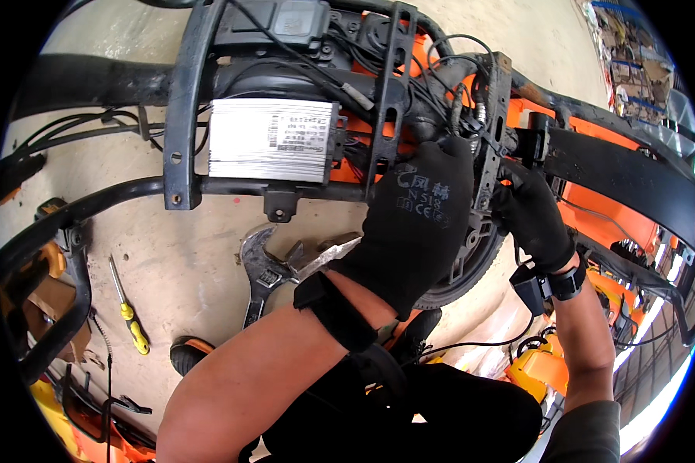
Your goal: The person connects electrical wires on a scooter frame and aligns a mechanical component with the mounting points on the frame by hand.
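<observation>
Left forearm (251,370), foremost. Left hand (425,208), right hand (534,208): fingers bent at frame (497,100); grip cannot be told. Metal box (247,139): seated. Wires (354,149): exposed, work apparently unfinished.

The left forearm (247,378) slants up toward the right, bare to a black strap (336,312) near the wrist, and the left hand (423,204), in a black glove, shows its back while its fingertips are hidden. The right forearm (583,332) stands steeper, bare between a dark sleeve (587,436) and a black wristband (567,284), with the black-gloved right hand (539,220) angled inward, fingers bent. The hands are near each other but apart, and how firmly either closes cannot be made out.
</observation>
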Tool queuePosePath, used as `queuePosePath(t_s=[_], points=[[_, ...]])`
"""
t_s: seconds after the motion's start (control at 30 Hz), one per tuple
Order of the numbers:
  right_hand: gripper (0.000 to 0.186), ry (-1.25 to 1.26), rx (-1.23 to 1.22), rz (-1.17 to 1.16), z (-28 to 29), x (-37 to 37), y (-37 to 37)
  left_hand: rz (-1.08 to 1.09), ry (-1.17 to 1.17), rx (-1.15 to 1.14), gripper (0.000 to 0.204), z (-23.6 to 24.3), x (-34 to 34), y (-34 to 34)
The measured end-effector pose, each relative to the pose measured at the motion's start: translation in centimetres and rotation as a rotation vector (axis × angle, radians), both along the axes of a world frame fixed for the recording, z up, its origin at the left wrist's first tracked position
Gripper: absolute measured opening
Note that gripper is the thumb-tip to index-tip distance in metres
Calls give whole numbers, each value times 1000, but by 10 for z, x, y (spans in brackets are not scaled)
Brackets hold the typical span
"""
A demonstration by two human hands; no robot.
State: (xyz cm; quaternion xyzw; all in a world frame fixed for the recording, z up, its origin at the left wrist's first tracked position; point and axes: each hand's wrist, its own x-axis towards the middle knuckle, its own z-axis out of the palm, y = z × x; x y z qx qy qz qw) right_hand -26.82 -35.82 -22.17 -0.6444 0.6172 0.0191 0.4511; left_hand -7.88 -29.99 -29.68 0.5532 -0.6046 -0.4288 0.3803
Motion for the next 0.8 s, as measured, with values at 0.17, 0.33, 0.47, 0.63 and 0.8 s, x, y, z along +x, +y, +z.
queuePosePath(t_s=[0.17, 0.33, 0.47, 0.63, 0.8], points=[[22, 14, 61, -51, 5, -1, 0, 59, -89, -121, 35, -8, -12, 3], [24, 3, 13, -35, 8, 1, 3, 33, -327, -191, 21, -4, -13, 5], [15, -77, 21, -142, 2, 1, 6, 49, -392, -271, 15, -12, -16, 1], [12, -251, 11, -319, -9, 1, 10, 102, -203, -258, 13, -20, -11, -3], [21, -22, -24, -179, -1, 0, 18, 83, -79, -331, 10, -20, -3, -10]])
